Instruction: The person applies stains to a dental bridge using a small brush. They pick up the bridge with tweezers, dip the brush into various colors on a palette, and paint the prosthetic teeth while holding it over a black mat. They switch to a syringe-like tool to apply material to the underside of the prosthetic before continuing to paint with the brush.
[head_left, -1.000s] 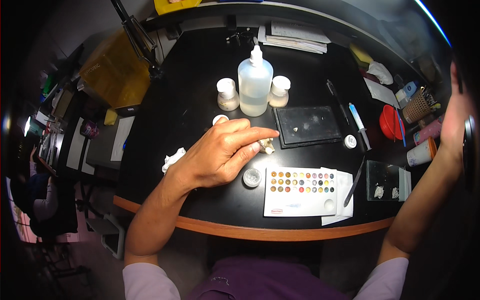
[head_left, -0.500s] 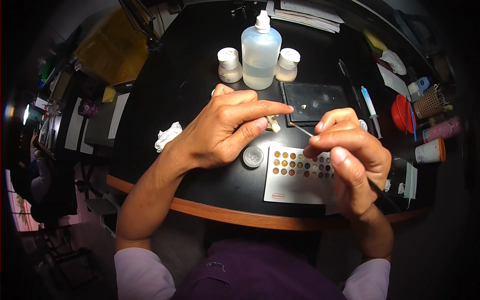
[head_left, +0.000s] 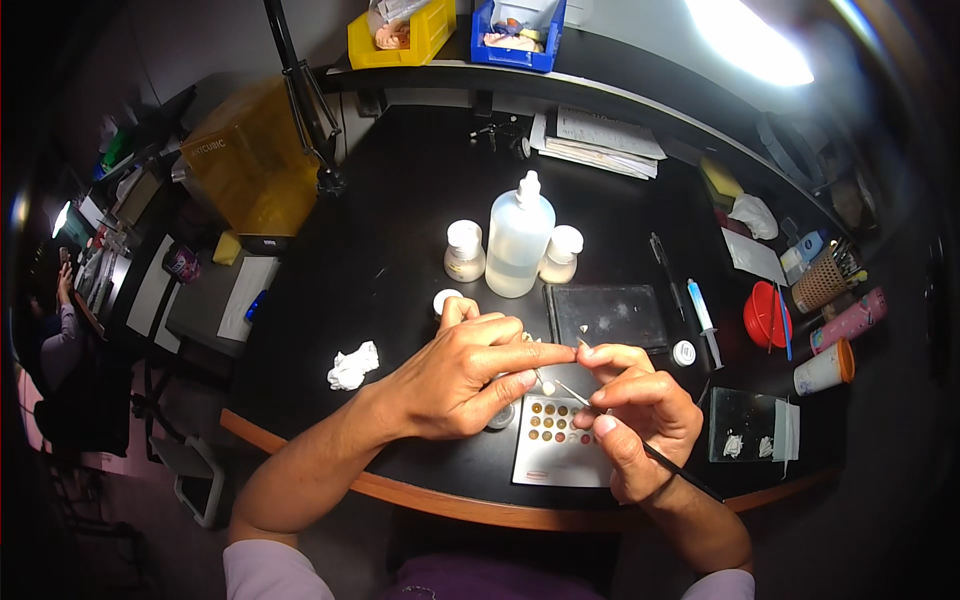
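Observation:
My left hand (head_left: 455,375) is closed, its index finger stretched toward the right hand. Between its thumb and fingers is a small cream dental crown (head_left: 548,388), mostly hidden along with whatever bears it. My right hand (head_left: 645,400) pinches a thin brush (head_left: 685,473) with a dark handle, its tip pointing at the crown. The hands meet at the fingertips. Under them lies a white palette (head_left: 545,465) with rows of coloured wells. A small glass dish (head_left: 501,416) is partly covered by my left hand.
Behind the hands stand a clear squeeze bottle (head_left: 518,245) and two white-capped jars (head_left: 464,255). A black tile box (head_left: 615,315) bears a tiny pale piece. Crumpled tissue (head_left: 353,366) lies left; a syringe (head_left: 704,322), red bowl (head_left: 765,312) and glass slab (head_left: 745,425) are right.
The view has tilted up, showing the shelf bins and lamp. My right hand has come closer to the left, and the brush tip is now at the crown.

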